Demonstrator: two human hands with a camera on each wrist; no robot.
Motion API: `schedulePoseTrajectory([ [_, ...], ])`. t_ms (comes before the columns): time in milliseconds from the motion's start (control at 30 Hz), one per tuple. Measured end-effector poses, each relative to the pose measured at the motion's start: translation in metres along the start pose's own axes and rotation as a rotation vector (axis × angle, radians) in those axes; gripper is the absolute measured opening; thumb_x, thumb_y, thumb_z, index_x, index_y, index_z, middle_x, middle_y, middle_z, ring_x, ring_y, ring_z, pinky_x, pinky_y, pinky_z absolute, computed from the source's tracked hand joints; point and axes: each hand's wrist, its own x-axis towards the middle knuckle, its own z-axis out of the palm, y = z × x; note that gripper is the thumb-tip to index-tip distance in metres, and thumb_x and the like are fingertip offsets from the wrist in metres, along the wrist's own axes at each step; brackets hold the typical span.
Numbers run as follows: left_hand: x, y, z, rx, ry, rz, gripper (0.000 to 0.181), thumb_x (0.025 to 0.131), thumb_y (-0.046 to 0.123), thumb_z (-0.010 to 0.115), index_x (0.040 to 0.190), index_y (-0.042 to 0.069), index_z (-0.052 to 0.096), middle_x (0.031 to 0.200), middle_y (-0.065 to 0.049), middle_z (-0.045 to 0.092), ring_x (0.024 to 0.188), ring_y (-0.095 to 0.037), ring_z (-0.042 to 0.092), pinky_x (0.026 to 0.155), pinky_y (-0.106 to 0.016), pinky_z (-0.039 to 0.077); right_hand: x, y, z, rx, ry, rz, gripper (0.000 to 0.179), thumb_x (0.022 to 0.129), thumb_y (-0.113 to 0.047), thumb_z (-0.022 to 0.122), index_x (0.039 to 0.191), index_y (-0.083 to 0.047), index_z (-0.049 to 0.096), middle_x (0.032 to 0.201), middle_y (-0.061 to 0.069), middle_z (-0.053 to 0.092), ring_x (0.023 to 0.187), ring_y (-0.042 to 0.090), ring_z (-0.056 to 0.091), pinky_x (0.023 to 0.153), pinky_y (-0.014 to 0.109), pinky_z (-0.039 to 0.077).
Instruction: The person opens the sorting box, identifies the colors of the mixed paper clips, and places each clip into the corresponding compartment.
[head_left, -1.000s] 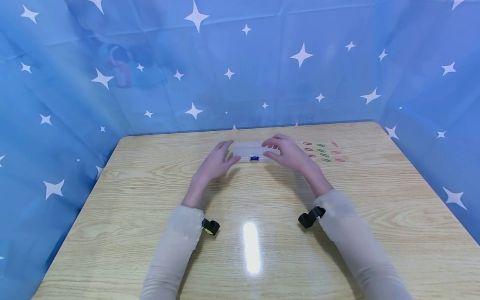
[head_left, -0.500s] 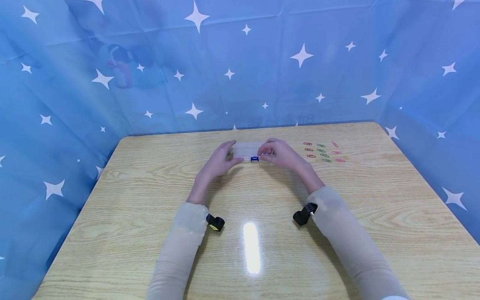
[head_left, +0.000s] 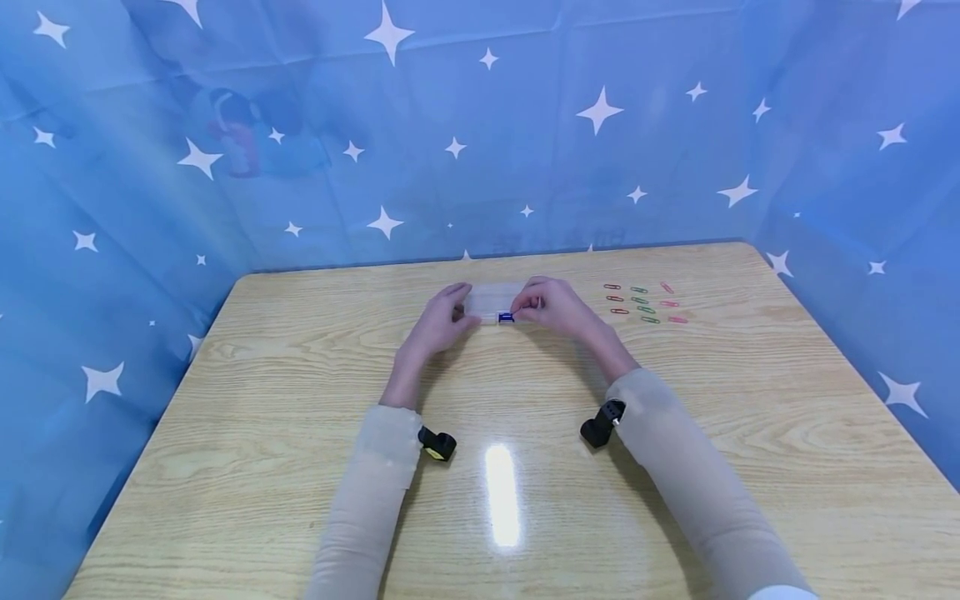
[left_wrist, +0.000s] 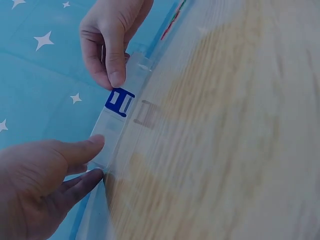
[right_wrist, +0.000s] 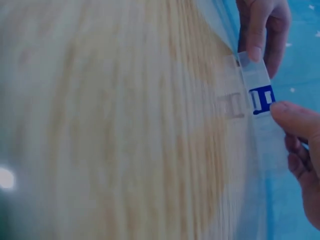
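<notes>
A clear plastic box lies near the back of the table, its blue latch on the side toward me. My left hand grips the box's left end, the thumb against the front face and the fingers round the end and behind. At the latch, my right hand has its thumb tip pressed on the blue edge, as both wrist views show; its other fingers are curled by the lid and partly hidden. The lid looks down. Whether anything lies inside the box cannot be told.
To the right of the box several paper clips lie in loose columns: red clips, green clips and pink clips. A blue curtain with white stars hangs behind the wooden table.
My right hand has come down and left from above the box's right part to the latch, its fingers drawing together. My left hand has closed in slightly on the left end.
</notes>
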Motion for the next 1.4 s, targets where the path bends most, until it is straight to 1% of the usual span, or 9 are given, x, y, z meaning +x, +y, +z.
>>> schedulePoseTrajectory([
  [300, 0.0011, 0.0026, 0.0039, -0.011, 0.034, -0.005, 0.059, 0.100, 0.009, 0.064, 0.151, -0.005, 0.038, 0.159, -0.022, 0.033, 0.130, -0.034, 0.054, 0.105, -0.038, 0.045, 0.0009, 0.0030, 0.0012, 0.043, 0.006, 0.016, 0.004, 0.090, -0.003, 0.076, 0.091, -0.005, 0.079, 0.092, 0.007, 0.068, 0.075, 0.019, 0.055, 0.065, 0.028, 0.043],
  [367, 0.0012, 0.0027, 0.0047, -0.012, 0.040, -0.007, 0.058, 0.100, 0.008, 0.064, 0.150, -0.006, 0.039, 0.158, -0.023, 0.033, 0.131, -0.035, 0.053, 0.105, -0.037, 0.046, 0.0010, 0.0027, 0.0014, 0.043, 0.005, 0.019, 0.004, 0.090, -0.003, 0.076, 0.091, -0.005, 0.079, 0.092, 0.007, 0.068, 0.076, 0.019, 0.056, 0.066, 0.029, 0.044],
  [500, 0.0012, 0.0018, 0.0058, -0.003, 0.050, -0.011, 0.057, 0.100, 0.008, 0.064, 0.150, -0.006, 0.039, 0.158, -0.023, 0.034, 0.132, -0.035, 0.052, 0.105, -0.038, 0.046, 0.0025, 0.0024, 0.0022, 0.016, -0.019, 0.006, 0.007, 0.091, -0.001, 0.074, 0.088, -0.006, 0.078, 0.093, 0.006, 0.068, 0.083, 0.019, 0.061, 0.073, 0.032, 0.050],
  [600, 0.0015, 0.0015, 0.0063, 0.003, 0.051, -0.015, 0.057, 0.100, 0.009, 0.064, 0.150, -0.005, 0.040, 0.158, -0.022, 0.034, 0.133, -0.034, 0.051, 0.105, -0.038, 0.045, 0.0033, 0.0029, 0.0025, 0.008, -0.040, 0.004, 0.009, 0.092, 0.000, 0.073, 0.087, -0.006, 0.078, 0.094, 0.006, 0.067, 0.087, 0.020, 0.063, 0.078, 0.034, 0.052],
  [800, 0.0024, 0.0007, 0.0066, 0.000, 0.049, -0.022, 0.057, 0.101, 0.011, 0.064, 0.150, -0.004, 0.040, 0.159, -0.021, 0.034, 0.133, -0.033, 0.051, 0.105, -0.037, 0.045, 0.0026, 0.0038, 0.0014, 0.029, -0.048, 0.040, 0.009, 0.092, -0.002, 0.073, 0.088, -0.007, 0.078, 0.095, 0.005, 0.067, 0.086, 0.020, 0.061, 0.076, 0.035, 0.050],
  [900, 0.0022, 0.0002, 0.0063, -0.009, 0.051, -0.024, 0.057, 0.100, 0.011, 0.064, 0.150, -0.003, 0.040, 0.158, -0.020, 0.035, 0.131, -0.033, 0.053, 0.104, -0.037, 0.046, 0.0021, 0.0038, 0.0007, 0.037, -0.059, 0.046, 0.008, 0.092, -0.004, 0.074, 0.089, -0.008, 0.079, 0.095, 0.004, 0.066, 0.088, 0.019, 0.061, 0.078, 0.035, 0.050],
  [1167, 0.0010, 0.0003, 0.0044, -0.027, 0.048, -0.027, 0.058, 0.101, 0.012, 0.064, 0.151, -0.003, 0.040, 0.159, -0.019, 0.034, 0.129, -0.033, 0.055, 0.103, -0.038, 0.047, 0.0041, -0.0016, -0.0011, 0.024, -0.117, 0.046, 0.004, 0.087, -0.005, 0.079, 0.089, -0.009, 0.078, 0.093, 0.004, 0.063, 0.088, 0.020, 0.057, 0.081, 0.036, 0.049],
  [1300, 0.0002, 0.0012, 0.0039, -0.008, 0.050, -0.028, 0.059, 0.100, 0.013, 0.066, 0.151, -0.003, 0.041, 0.158, -0.019, 0.036, 0.126, -0.033, 0.057, 0.102, -0.038, 0.048, 0.0043, -0.0052, -0.0032, 0.016, -0.122, 0.045, 0.014, 0.084, -0.005, 0.082, 0.094, -0.006, 0.072, 0.091, 0.006, 0.060, 0.088, 0.023, 0.054, 0.081, 0.038, 0.046],
  [1400, -0.0002, 0.0016, 0.0038, 0.006, 0.047, -0.026, 0.059, 0.100, 0.014, 0.066, 0.151, -0.003, 0.040, 0.158, -0.020, 0.036, 0.124, -0.032, 0.058, 0.101, -0.037, 0.048, 0.0036, -0.0046, -0.0053, 0.001, -0.115, 0.059, 0.024, 0.084, -0.006, 0.082, 0.104, -0.006, 0.068, 0.093, 0.009, 0.059, 0.089, 0.025, 0.053, 0.081, 0.041, 0.044],
])
